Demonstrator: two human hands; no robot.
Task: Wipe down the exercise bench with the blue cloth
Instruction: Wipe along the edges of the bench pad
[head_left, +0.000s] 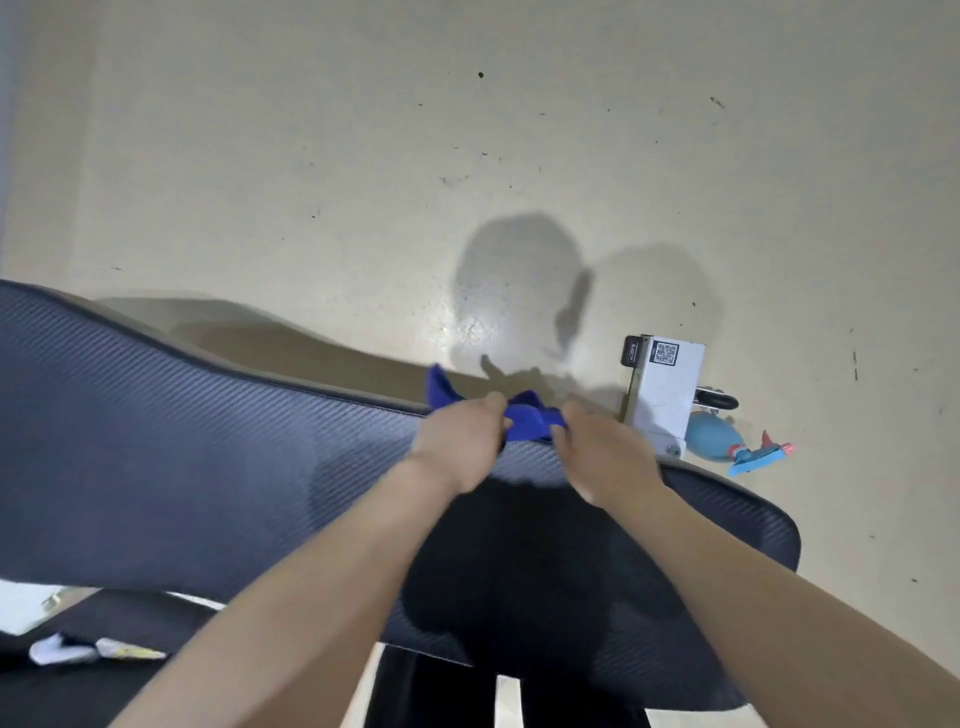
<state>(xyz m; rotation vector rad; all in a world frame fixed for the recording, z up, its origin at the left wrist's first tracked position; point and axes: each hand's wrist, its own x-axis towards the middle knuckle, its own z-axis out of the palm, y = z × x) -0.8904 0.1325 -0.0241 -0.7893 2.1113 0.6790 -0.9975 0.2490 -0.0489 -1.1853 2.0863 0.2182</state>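
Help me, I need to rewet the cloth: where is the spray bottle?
On the floor right of centre, the spray bottle lies beyond the bench's far edge, beside a white box.

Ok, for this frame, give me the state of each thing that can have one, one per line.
blue cloth: bunched, held between both hands over the bench's far edge
left hand: closed on the cloth
right hand: closed on the cloth
exercise bench: dark padded top, not flat under the cloth yet
spray bottle: lying on the floor beside the bench
white box: on the floor, QR label facing up
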